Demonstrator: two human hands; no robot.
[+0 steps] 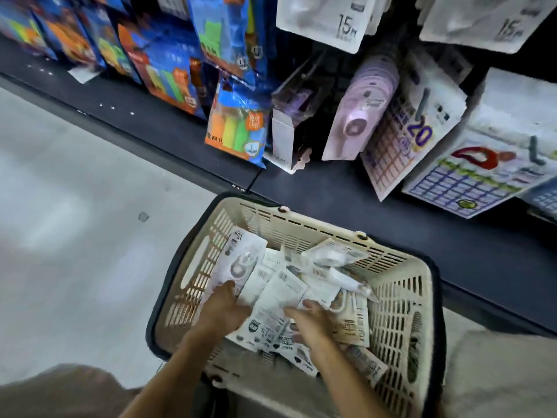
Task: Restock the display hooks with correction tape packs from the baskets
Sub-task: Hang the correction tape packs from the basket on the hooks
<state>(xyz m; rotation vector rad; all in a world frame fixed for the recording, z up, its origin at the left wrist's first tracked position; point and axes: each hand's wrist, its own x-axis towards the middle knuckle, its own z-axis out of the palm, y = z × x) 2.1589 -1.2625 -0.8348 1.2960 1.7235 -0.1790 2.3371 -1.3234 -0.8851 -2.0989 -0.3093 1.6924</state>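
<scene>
The basket (401,285), cream plastic with a dark rim, sits on the pale floor (75,236) against the foot of the dark shelf base (376,200). Left of the basket and up along the shelf stand blue packs (238,128) printed with orange and green. Inside the basket, at its left wall, a purple-tinted pack (238,260) marked 15 leans upright. The left hand (221,309) reaches into the basket just below that pack, fingers curled down among the packs; what it grips, if anything, cannot be told. The loose heap of white correction tape packs (280,300) fills the basket floor, overlapping at all angles. The right hand (310,321) rests on the heap right of the left hand, thumb and fingers closing round the edge of one white pack. Above the basket, white packs marked 15m (328,22) hang on the display. Right of the basket, higher on the display, hang lilac packs (361,113) and grid-printed cards (401,146).
</scene>
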